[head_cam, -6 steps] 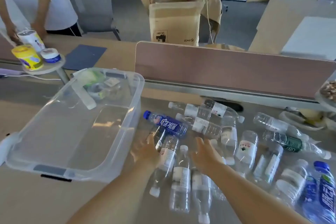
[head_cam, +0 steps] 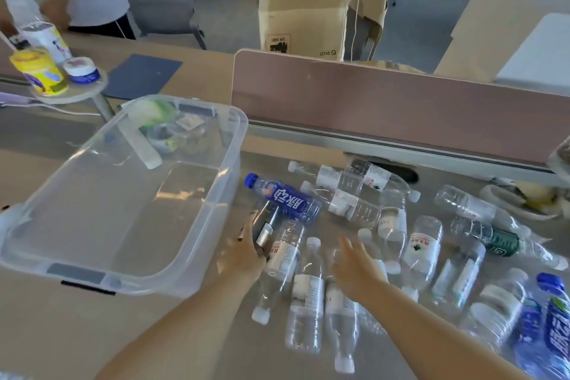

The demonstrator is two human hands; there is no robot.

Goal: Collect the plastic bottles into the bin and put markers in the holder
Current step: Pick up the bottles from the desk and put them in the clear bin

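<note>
A clear plastic bin [head_cam: 239, 148] stands on the desk at left, with some small packets and a white tube at its far end. Several empty plastic bottles lie scattered to its right, among them a blue-labelled bottle [head_cam: 287, 201] and a green-labelled bottle [head_cam: 500, 242]. My left hand [head_cam: 243, 259] is just right of the bin's near corner, thumb and fingers curled around a clear bottle with a silver label [head_cam: 266, 233]. Over the clear bottles [head_cam: 305, 296] in the middle, my right hand [head_cam: 354, 271] hovers with its fingers spread, holding nothing. I see no markers or holder.
A pink divider panel [head_cam: 385, 101] runs behind the bottles. Beyond it a person holds an open cardboard box [head_cam: 302, 18]. Another person stands at far left beside a small round stand [head_cam: 77, 92] with a yellow can and jars. Two blue bottles [head_cam: 552, 333] lie at the right edge.
My left hand has slid forward and closed around the silver-labelled bottle. My right hand has shifted only slightly above the pile.
</note>
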